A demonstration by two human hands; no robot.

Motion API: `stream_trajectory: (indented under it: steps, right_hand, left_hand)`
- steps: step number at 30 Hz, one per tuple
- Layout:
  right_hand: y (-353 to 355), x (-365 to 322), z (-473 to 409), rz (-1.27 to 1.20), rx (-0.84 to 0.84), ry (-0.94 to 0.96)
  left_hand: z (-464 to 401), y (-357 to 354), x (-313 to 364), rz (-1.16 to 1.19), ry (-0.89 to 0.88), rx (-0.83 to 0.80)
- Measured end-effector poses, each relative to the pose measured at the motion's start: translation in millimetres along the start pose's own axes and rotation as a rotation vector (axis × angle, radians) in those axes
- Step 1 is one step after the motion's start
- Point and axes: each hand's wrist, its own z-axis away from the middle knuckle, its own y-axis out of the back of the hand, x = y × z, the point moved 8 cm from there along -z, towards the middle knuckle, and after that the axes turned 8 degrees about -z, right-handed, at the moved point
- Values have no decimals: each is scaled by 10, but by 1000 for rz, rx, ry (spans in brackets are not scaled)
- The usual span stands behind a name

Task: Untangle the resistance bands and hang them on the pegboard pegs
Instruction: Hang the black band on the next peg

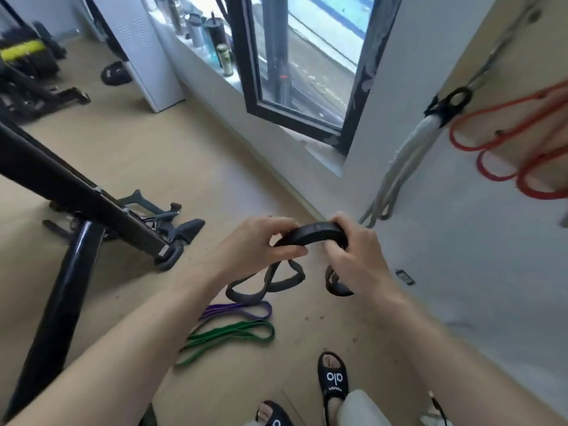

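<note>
A wide black resistance band [310, 233] stretches between both hands at mid-frame. My left hand [261, 244] grips its left end and my right hand [353, 256] grips its right end. Twisted loops of the black band [267, 284] hang below the hands. On the floor under them lie a purple band [239, 310] and a green band [230, 335]. At the right, the tan pegboard [522, 56] holds a red band [498, 139] in loops and a grey-white band [399, 167] hanging from a black strap [451, 104].
A black metal frame of gym equipment [76, 204] slants across the left. A window [301, 56] with bottles [215, 38] on its sill is ahead. My feet in black slides [333, 379] stand near the bottom. A wall outlet [405, 276] sits low on the right wall.
</note>
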Motion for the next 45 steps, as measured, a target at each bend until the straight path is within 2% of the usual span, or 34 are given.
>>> stream_trajectory:
  steps: [7,12,17,21,24,29,34,45]
  right_hand:
    - [1430,-530,236,-126,116,-3]
    - [2227,-664,454,-185,109,2]
    - [2885,-469,597,-268,190,-62]
    - [3201,-266,725,-336,255,-131]
    - [3402,-141,820,-340,321,-179]
    - [3711,-91,1009,-388,459,-213]
    - [3926,-210,1236,-256,482,-148]
    - [4333,-163,1318,87,594,-146]
  left_hand:
    - [-531,343,1639,-68,-298,-84]
    - [-898,218,2544,-146,-405,-132]
    - [-1169,3,3222,-175,-449,-164]
    - [-1331,-186,3514,-226,-444,-192]
    - [-1410,-340,3674,-143,-455,-256]
    - [-1538,-561,3939,-68,-599,-331]
    - [-1660,-668,4267,-83,-741,-346]
    - [-1919,-807,4596,-95,-800,-383]
